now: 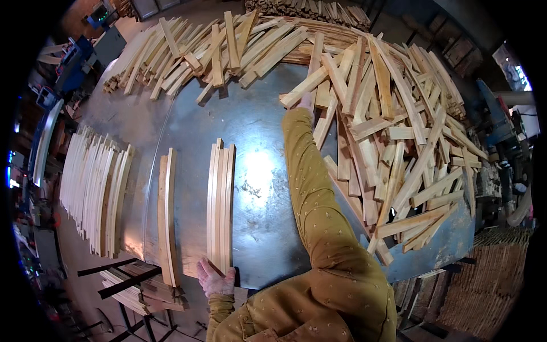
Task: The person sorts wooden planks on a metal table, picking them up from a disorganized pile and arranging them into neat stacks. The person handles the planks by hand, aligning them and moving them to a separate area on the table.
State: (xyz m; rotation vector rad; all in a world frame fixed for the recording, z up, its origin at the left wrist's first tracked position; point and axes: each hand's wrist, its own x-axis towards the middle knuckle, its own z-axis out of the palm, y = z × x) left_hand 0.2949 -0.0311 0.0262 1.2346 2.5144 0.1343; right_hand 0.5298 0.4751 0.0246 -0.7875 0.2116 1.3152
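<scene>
Fingers [203, 267] of L hand [216, 280]: spread apart, touching near end of the bundle [220, 205]; can't tell if squeezing. R hand [306, 102] fingers mostly hidden, so can't tell if closed on the slanted strip [307, 85] they're at.

L to R: far L on metal table [199, 122], row of pale strips [94, 188], side by side, long axes roughly near-to-far. Next, pair of strips [166, 216], same dir., a bit bowed (prob. lens), standing apart btwn row & bundle. Behind these, along table's far side, back pile [279, 54]: mostly near-L to far-R, w/ a few lying crosswise on top.

Bundle, around mid-table in front of the person: a few strips flush, long axis pointing straight away from the body; one far end pokes slightly past the others. R of it, sleeve [310, 188] reaches fwd to slanted strip at L edge of loose heap [370, 157]; strip's long axis goes near-L to far-R. Heap fills table's R side, pointing every which way.

Progress, my est.: part-way. Row, pair & bundle look lined up; heap & back pile look unsorted, so lots left.
</scene>
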